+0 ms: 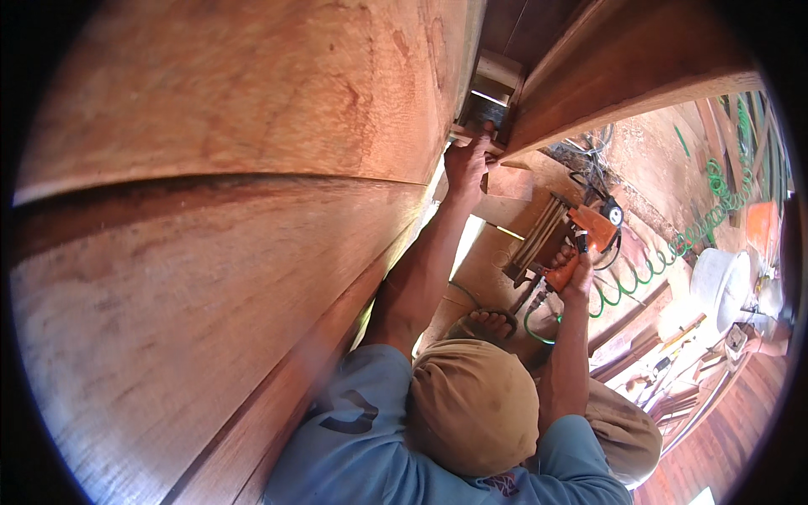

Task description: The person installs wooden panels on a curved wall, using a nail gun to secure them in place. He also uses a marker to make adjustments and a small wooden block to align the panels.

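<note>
Nail gun (593, 227), or what looks like one, orange, right hand (576, 274) wrapped round its handle, below and right of the left hand (466, 170). Left is up where the big wood panel (278, 101) and thick beam (631, 67) nearly meet, fingers bent at a small wood strip (460, 135); from where I stand can't tell if they pinch or just press. To do this well, I'd say: steady the strip from its side, fingertips off any line the tool could fire along, trigger finger relaxed while its nose is off the wood. Green hose (680, 244) coils away right; give it slack, clear of the foot (492, 321). Hard to make out: the dark slot (486, 108) by the left fingertips, which end is the nose; trigger hidden by fingers. Tan cloth (471, 408), probably a knee, blocks lower middle. Blurry shape (768, 347) at right edge, maybe another person's hand, cut off.
</note>
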A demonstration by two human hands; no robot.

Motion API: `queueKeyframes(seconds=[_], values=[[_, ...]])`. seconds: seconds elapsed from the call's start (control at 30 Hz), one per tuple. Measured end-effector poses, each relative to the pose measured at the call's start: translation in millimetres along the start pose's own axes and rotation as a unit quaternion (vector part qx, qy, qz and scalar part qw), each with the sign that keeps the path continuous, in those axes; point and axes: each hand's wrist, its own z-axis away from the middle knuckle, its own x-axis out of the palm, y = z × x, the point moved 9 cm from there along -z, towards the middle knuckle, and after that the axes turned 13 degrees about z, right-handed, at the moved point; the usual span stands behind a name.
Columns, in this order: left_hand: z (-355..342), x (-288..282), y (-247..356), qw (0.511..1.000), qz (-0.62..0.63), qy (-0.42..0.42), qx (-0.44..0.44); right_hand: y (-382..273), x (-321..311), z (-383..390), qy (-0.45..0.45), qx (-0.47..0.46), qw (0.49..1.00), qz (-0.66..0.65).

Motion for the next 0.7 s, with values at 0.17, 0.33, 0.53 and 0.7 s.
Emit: queueKeyframes(seconds=[0.17,0.33,0.53,0.7], values=[[-3.5,-2.2,-4.0,1.0,-0.009,-0.014,-0.012,-1.1,3.9,5.7,0.009,0.01,1.0,0.008],[-0.8,-5.1,-4.2,1.0,0.009,-0.007,0.004,-1.8,3.5,2.3,0.003,0.003,1.0,0.005],[4.9,-0.8,2.2,0.999,0.013,-0.022,0.029,0.6,-1.0,-0.9,-0.002,0.005,1.0,0.002],[4.9,2.3,6.1,0.998,0.028,-0.046,0.035,0.4,0.4,-0.4,-0.009,0.004,1.0,0.001]])
